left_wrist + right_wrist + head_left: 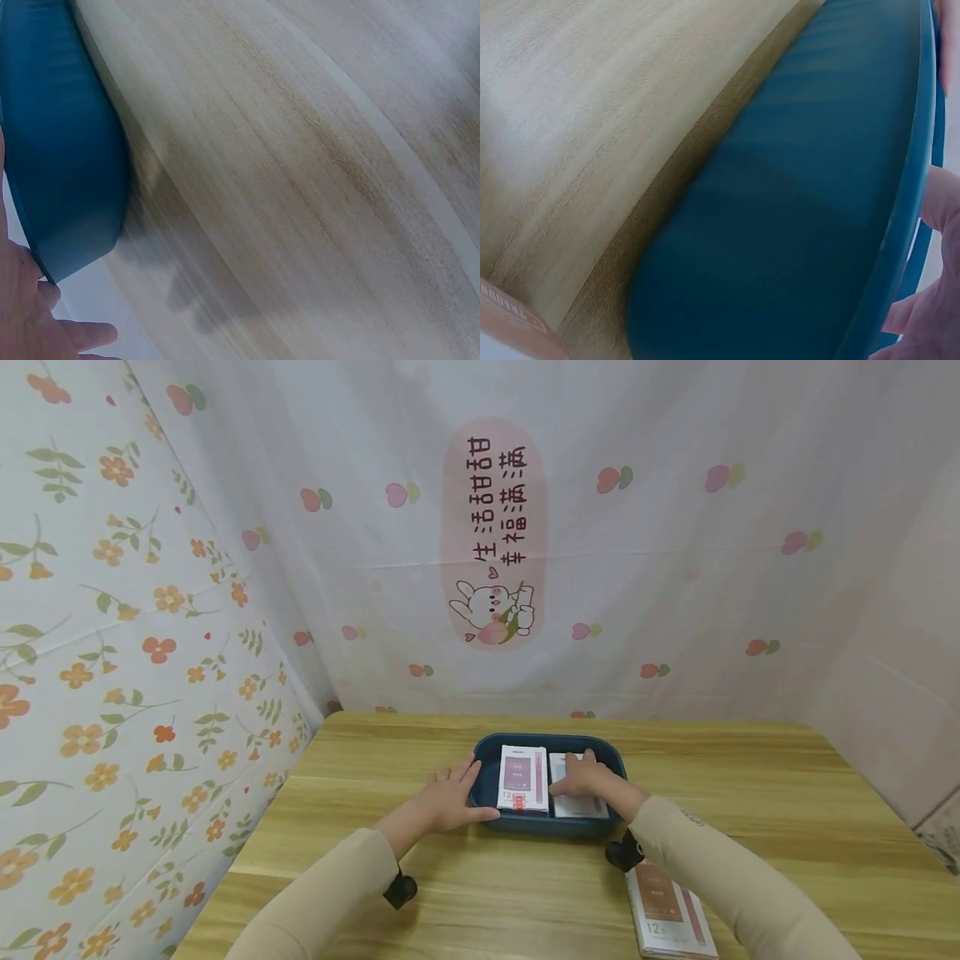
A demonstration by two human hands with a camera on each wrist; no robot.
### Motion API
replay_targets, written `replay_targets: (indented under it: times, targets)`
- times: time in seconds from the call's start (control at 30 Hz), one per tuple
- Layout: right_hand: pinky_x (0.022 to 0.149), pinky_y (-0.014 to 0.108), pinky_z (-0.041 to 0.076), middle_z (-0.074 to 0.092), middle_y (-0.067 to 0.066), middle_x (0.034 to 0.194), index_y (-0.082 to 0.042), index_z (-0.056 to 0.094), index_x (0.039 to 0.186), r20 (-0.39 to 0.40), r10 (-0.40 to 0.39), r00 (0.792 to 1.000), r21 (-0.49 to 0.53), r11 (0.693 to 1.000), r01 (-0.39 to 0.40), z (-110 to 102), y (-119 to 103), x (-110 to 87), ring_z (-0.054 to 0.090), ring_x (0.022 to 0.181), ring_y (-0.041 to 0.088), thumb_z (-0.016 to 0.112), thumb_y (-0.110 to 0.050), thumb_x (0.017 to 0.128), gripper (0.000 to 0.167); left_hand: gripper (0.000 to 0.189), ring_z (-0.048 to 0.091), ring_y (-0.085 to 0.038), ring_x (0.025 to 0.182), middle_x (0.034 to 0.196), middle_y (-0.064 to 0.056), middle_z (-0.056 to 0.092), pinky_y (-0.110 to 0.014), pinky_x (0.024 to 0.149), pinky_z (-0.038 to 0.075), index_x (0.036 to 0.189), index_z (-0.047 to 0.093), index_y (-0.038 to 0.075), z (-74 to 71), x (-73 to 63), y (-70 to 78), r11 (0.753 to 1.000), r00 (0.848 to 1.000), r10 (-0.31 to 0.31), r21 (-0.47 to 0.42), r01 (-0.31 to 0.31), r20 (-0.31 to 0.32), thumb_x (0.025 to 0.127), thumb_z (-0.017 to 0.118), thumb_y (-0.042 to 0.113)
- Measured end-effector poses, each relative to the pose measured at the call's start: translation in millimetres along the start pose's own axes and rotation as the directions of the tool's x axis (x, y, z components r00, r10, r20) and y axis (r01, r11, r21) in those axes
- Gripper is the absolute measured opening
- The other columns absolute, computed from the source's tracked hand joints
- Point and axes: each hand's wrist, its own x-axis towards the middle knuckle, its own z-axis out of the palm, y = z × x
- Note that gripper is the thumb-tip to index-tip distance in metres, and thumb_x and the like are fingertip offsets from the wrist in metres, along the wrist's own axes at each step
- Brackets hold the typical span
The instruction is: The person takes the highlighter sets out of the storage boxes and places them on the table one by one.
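Observation:
A dark blue oblong bin (517,824) stands on the table. My left hand (444,797) rests at its left end, fingers spread and touching the rim; the left wrist view shows its fingertips at the bin's corner. Inside the bin, a white box with a purple panel (517,774) lies face up. To its right is a second white box (581,808), which my right hand (588,779) grips from above, covering much of its face. In the right wrist view, fingers (941,199) reach inside past the bin's rim.
Another white box with a brown panel (663,902) lies on the wooden table (510,893) at the front right, partly under the right forearm. A patterned curtain (360,593) hangs behind the table, and a floral cloth (135,693) hangs at the left.

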Motion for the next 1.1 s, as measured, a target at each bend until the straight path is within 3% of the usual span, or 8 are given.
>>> replay_targets:
  times: [0.33,0.53,0.73,1.1]
  targets:
    - [0.099,0.061,0.025,0.015,0.035,0.143,0.004,0.027,0.140,0.039,-0.033,0.999,-0.092,0.995,0.037,-5,4,-1.4,0.024,0.127,0.051,0.060,-0.038,0.084,0.077,0.097,0.026,-0.048,0.130,0.154,-0.008,0.009,-0.061,0.104,0.019,0.148,0.015,0.011,0.5,0.3,-0.1,1.000,1.000,0.010,-0.003,-0.010,-0.004,0.078,0.039,0.075]
    - [0.097,0.063,0.027,0.023,0.033,0.141,0.001,0.033,0.139,-0.005,-0.062,0.998,-0.118,0.991,0.061,-2,9,-0.3,0.030,0.122,0.052,0.064,-0.047,0.079,0.083,0.098,0.026,-0.048,0.130,0.154,-0.009,0.009,-0.061,0.104,0.017,0.148,0.015,0.011,1.0,0.5,-0.7,1.000,1.000,0.015,-0.011,-0.015,-0.003,0.078,0.038,0.076]
    - [0.093,0.064,0.031,0.028,0.030,0.139,-0.001,0.036,0.138,-0.063,-0.107,0.992,-0.120,0.988,0.099,4,11,0.1,0.036,0.116,0.051,0.068,-0.047,0.076,0.083,0.098,0.026,-0.048,0.130,0.154,-0.009,0.009,-0.062,0.104,0.017,0.148,0.015,0.011,0.4,0.8,-0.8,1.000,1.000,0.018,-0.013,-0.018,-0.002,0.078,0.038,0.076]
    - [0.095,0.064,0.029,0.028,0.028,0.141,-0.005,0.038,0.138,-0.029,-0.093,0.995,-0.132,0.987,0.089,0,2,-1.6,0.035,0.118,0.052,0.068,-0.039,0.078,0.076,0.097,0.025,-0.048,0.130,0.154,-0.008,0.007,-0.061,0.104,0.017,0.148,0.014,0.011,-0.7,0.5,0.6,1.000,1.000,0.015,-0.005,-0.015,0.011,0.079,0.039,0.074]
